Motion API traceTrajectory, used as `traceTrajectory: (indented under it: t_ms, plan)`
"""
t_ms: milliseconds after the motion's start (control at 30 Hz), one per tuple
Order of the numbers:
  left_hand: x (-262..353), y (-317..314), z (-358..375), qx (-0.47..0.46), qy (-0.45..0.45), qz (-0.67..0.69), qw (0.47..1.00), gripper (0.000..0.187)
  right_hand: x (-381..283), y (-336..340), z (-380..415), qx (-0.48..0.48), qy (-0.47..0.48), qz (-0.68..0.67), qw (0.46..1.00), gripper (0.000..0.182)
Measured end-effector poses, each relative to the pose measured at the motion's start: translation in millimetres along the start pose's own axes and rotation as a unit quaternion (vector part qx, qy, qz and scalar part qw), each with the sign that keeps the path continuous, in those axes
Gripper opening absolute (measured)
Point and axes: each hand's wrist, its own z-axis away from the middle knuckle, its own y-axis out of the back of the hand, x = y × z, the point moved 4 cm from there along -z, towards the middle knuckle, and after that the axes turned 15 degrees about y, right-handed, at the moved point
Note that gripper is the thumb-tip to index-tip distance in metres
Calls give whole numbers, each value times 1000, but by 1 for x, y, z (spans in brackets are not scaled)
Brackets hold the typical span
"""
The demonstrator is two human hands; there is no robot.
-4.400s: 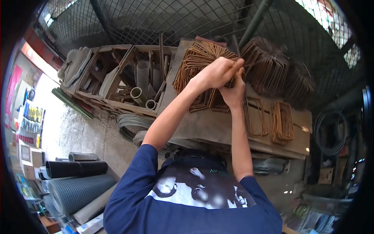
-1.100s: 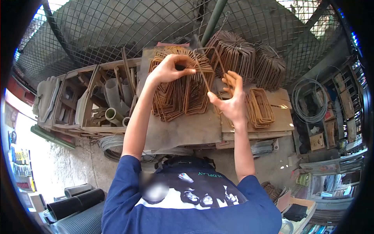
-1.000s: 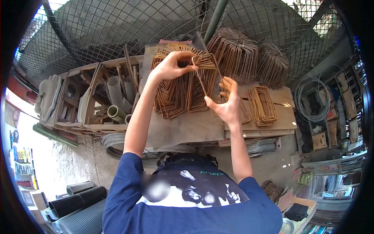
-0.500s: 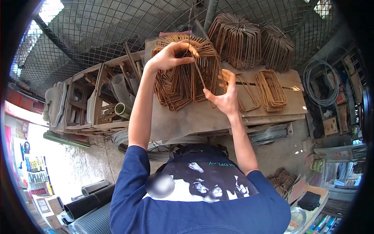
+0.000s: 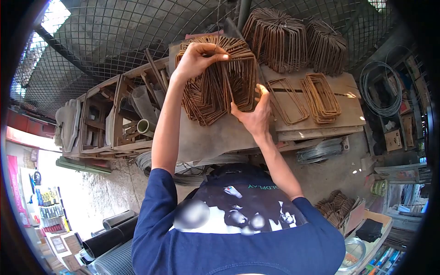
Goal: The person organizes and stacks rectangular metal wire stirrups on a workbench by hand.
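Note:
A large bundle of rusty rectangular rebar stirrups [image 5: 199, 103] fans out over the board in front of me. My left hand [image 5: 201, 59] is at its top, thumb and fingers pinched on a stirrup [image 5: 226, 87] whose side runs down toward my right hand. My right hand [image 5: 254, 112] is beside the bundle's lower right, fingers spread, thumb tip right at the lower end of that stirrup. A thin wire [image 5: 217, 28] hangs down to the bundle near my left fingers.
Two more stirrup bundles stand behind, one large [image 5: 276, 41] and one smaller [image 5: 326, 48]. Right of my hand lie a loose stirrup [image 5: 288, 101] and a stack of stirrups [image 5: 321, 98] on the wooden table [image 5: 316, 133]. Wire mesh [image 5: 128, 32] rises behind; wooden shelving [image 5: 117, 112] stands left.
The stirrup has swung closer to the bundle and hangs more upright. My right hand has shifted slightly left, its thumb still at the lower end. My left hand has moved up a little.

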Motion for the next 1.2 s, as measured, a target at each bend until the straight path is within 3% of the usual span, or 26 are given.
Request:
traceTrajectory:
  t_ms: [100, 200, 300, 400, 600, 667, 700, 733, 800, 833, 900, 933, 967, 1000, 1067, 1100, 1133, 1200]
  plan:
    - [11, -2, -1, 67, -60, -56, 994, 18, 4, -10, -1, 40, 42, 31, 998, 76]
    - [12, -3, -1, 94, -40, -42, 994, 16, 9, -15, 1, 60, 60, 66, 994, 77]
    - [3, 2, 0, 74, -54, 75, 993, 16, 9, -20, 12, 80, 70, 90, 990, 80]
    - [-1, 3, 1, 68, -42, 42, 996, 16, 8, -25, 20, 63, 13, 33, 997, 82]
    - [4, 1, 6, 54, -25, 13, 998, 17, 13, -27, 19, 47, 32, 77, 995, 81]
    - [6, 2, 6, 50, -39, -1, 998, 16, -1, -23, 15, 23, 67, 156, 985, 84]
    - [5, 3, 6, 43, -23, -8, 999, 15, -7, -17, 13, 66, 61, 133, 987, 59]
    - [3, 5, 4, 36, -8, -16, 999, 15, -1, -13, 15, 68, 59, 145, 985, 59]
    - [-2, 7, 1, 20, -15, 10, 1000, 16, 14, -12, 19, 21, 29, -28, 999, 25]
    - [-1, 7, 1, 17, -17, 10, 1000, 17, 15, -5, 21, 9, 21, -14, 1000, 14]
    - [-1, 6, -1, 3, -13, 23, 1000, 17, 18, 8, 20, 8, -36, -59, 998, 11]
    - [-2, 4, -1, 0, -13, 24, 1000, 17, 23, 10, 21, 6, -90, -110, 990, 13]
    - [-3, 3, -1, 0, -9, 31, 999, 18, 30, 9, 24, 1, -60, -44, 997, 26]
    - [-4, 4, 0, 2, -3, 37, 999, 18, 30, 6, 23, 1, -61, -46, 997, 26]
    - [-8, 6, -2, -2, 1, 30, 1000, 19, 23, 1, 24, 53, -29, 10, 998, 58]
    - [-9, 6, -3, -14, -5, 45, 999, 19, 21, -6, 26, 1, -49, -10, 999, 100]
    - [-9, 5, -4, -26, -11, 60, 998, 19, 19, -14, 27, 1, -49, -13, 999, 100]
    - [-10, 5, -4, -31, -6, 65, 997, 19, 13, -38, 31, -28, -6, 11, 1000, 125]
